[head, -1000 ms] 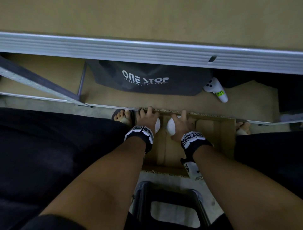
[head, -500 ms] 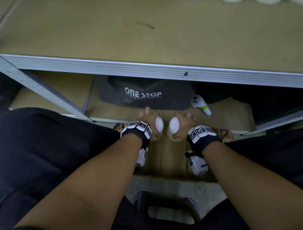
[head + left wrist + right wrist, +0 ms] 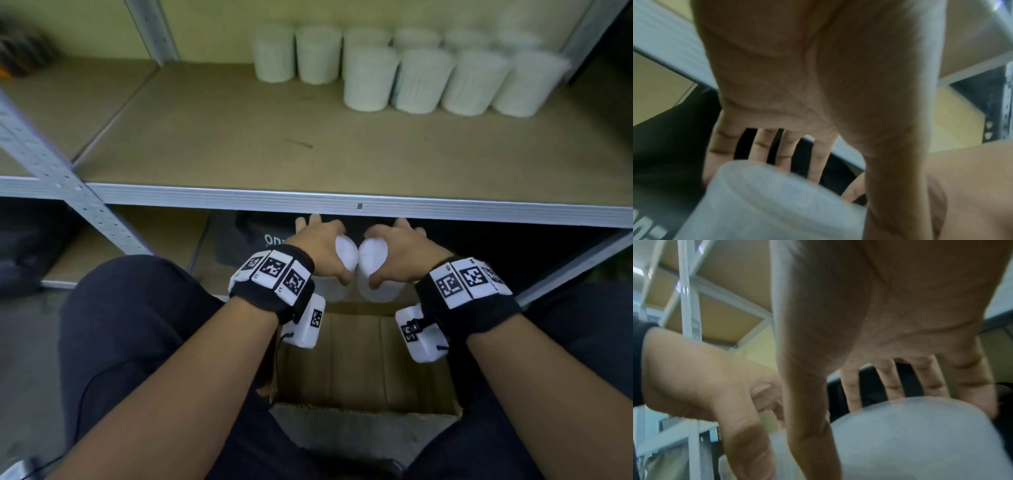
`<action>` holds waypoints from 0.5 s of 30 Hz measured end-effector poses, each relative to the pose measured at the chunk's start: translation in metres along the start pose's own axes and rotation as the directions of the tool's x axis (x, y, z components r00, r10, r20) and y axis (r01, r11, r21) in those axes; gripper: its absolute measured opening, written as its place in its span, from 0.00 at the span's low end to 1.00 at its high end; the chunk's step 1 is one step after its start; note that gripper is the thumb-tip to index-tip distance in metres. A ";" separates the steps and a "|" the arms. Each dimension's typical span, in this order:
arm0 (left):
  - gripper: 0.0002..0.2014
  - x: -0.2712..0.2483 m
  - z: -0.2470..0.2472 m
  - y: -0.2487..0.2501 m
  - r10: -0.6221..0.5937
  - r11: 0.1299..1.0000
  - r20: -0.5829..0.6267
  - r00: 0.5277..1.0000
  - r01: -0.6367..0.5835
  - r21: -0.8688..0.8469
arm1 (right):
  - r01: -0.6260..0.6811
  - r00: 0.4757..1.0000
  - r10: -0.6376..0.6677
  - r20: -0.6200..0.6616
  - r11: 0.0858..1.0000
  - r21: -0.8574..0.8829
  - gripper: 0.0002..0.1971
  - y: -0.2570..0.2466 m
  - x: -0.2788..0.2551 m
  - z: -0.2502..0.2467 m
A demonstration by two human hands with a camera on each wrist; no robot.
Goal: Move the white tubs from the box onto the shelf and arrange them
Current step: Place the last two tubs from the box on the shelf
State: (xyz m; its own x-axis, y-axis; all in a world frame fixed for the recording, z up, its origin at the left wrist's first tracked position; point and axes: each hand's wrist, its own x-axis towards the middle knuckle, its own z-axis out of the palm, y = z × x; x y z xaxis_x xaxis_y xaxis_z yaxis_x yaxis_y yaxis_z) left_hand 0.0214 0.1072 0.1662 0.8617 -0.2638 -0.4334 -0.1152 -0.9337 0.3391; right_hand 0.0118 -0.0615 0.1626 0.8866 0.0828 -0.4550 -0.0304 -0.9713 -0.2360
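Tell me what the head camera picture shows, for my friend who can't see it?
Two hands, the left hand and the right hand, each hold a white tub side by side just below the front edge of a metal shelf, above an open cardboard box. More white tubs stand in rows at the shelf's back right.

Dim, flat indoor light, head view bowed at edges, wrist views motion-blurred (soft, close-up), deep shadow below

Head view looks down; wrist views close under palms.
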 end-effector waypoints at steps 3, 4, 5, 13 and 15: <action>0.43 -0.022 -0.020 0.010 0.036 0.999 -0.028 0.999 -0.036 0.004 | 0.001 1.000 -0.002 -0.022 1.000 -0.011 0.44 -0.006 -0.020 -0.017; 0.44 -0.028 -0.028 0.014 0.051 0.999 -0.050 0.997 -0.051 0.017 | 0.005 0.999 -0.006 -0.037 1.000 -0.019 0.44 -0.008 -0.026 -0.023; 0.44 -0.035 -0.036 0.018 0.065 0.998 -0.077 0.995 -0.063 0.028 | 0.009 0.998 -0.010 -0.056 1.000 -0.019 0.44 -0.010 -0.032 -0.029; 0.41 -0.075 -0.093 0.031 0.138 0.990 -0.289 0.947 -0.140 0.015 | 0.118 0.968 -0.085 -0.234 0.984 0.131 0.45 -0.018 -0.070 -0.082; 0.41 -0.077 -0.102 0.031 0.136 0.989 -0.334 0.933 -0.148 -0.012 | 0.141 0.957 -0.099 -0.273 0.980 0.141 0.45 -0.020 -0.073 -0.092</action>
State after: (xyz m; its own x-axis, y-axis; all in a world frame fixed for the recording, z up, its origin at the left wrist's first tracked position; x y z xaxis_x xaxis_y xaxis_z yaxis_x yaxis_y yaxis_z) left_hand 0.0014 0.1229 0.2951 0.9531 -0.2919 -0.0796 -0.2357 -0.8814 0.4094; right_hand -0.0097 -0.0683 0.2800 0.9775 0.1142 -0.1773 0.0306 -0.9087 -0.4163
